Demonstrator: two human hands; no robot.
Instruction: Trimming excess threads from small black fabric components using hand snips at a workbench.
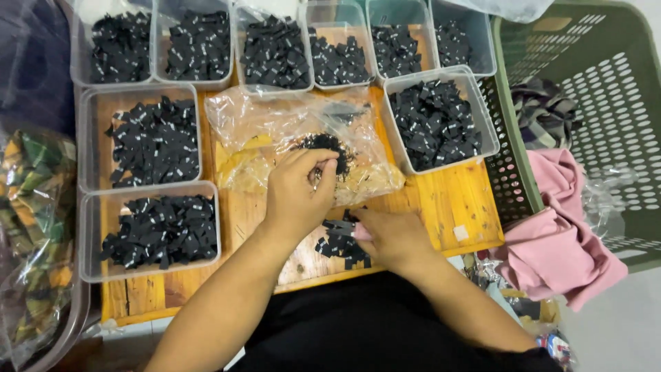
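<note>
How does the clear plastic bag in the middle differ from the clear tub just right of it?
The plastic bag is soft, crumpled and lies flat; the tub is rigid, square and stands open-topped. The bag holds few black pieces; the tub is nearly full. The left hand reaches at the bag; no hand touches the tub. Both are transparent.

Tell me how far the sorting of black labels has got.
Done: clear plastic tubs already hold black fabric labels. In hand: left hand picks at the crinkled clear plastic bag; right hand rests on a small loose pile. Left: labels in the bag and pile.
</note>
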